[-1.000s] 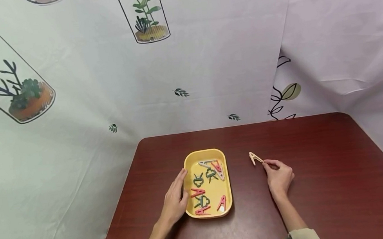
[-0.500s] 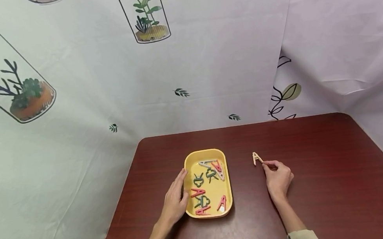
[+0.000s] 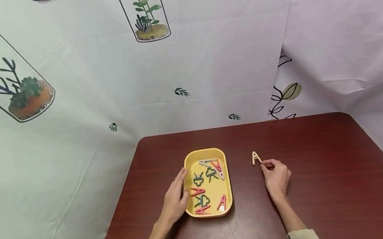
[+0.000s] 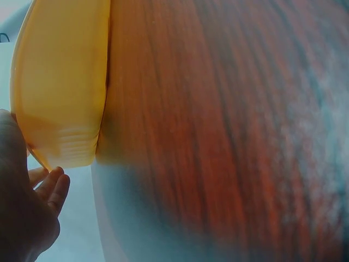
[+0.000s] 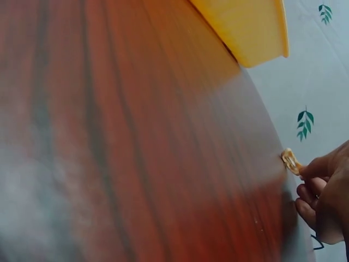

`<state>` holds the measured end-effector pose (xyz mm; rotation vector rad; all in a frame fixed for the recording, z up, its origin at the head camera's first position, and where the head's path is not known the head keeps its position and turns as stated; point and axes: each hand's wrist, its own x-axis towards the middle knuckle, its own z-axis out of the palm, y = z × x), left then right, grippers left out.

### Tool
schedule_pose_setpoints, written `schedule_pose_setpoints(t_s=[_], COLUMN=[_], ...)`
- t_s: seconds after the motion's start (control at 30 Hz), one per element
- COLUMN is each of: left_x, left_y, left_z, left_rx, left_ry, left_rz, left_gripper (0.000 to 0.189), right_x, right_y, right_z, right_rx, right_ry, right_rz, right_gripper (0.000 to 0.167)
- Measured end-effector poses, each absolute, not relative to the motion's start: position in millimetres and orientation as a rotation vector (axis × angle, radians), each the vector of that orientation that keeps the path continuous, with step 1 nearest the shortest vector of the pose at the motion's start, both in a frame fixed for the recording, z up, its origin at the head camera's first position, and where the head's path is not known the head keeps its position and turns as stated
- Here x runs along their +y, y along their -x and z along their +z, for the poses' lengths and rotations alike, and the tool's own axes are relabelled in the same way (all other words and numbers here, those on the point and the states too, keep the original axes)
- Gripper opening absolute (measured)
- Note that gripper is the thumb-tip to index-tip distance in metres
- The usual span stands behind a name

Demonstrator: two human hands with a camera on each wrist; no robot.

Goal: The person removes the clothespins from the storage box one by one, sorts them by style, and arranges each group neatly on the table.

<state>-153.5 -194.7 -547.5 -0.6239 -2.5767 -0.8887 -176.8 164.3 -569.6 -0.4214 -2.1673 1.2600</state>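
Note:
My right hand (image 3: 277, 178) pinches a cream clothespin (image 3: 254, 154) by the end of one leg, between thumb and fingertips, to the right of the yellow tray. In the right wrist view the clothespin (image 5: 292, 162) projects past the fingertips, close over the table. My left hand (image 3: 174, 200) rests along the left side of the yellow tray (image 3: 217, 189), fingers extended and touching its rim. Inside the tray lie several red clothespins (image 3: 222, 202), several green clips (image 3: 198, 180) and grey clothespins (image 3: 204, 164) towards the far end.
The dark red-brown wooden table (image 3: 324, 167) carries the tray left of its middle. A pale cloth backdrop (image 3: 205, 54) printed with plants stands behind the table and along its sides. Light sleeves (image 3: 306, 238) cover the forearms.
The cream clothespin has swung from a slanted pose to a more upright A-shape. My right hand has shifted slightly left. The left hand and the tray have stayed in place.

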Motion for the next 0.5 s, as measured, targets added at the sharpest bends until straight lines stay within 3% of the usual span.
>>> schedule_pose_setpoints(t_s=[0.5], left_x=[-194.3], left_y=[152.6], left_z=[-547.4], left_rx=[-2.542], left_ry=[0.64], left_rz=[-0.856], left_gripper=[0.067], right_x=[166.1], right_y=[174.4], right_z=[-563.9], right_rx=[-2.233], right_ry=[0.403], right_rz=[1.252], right_gripper=[0.007])
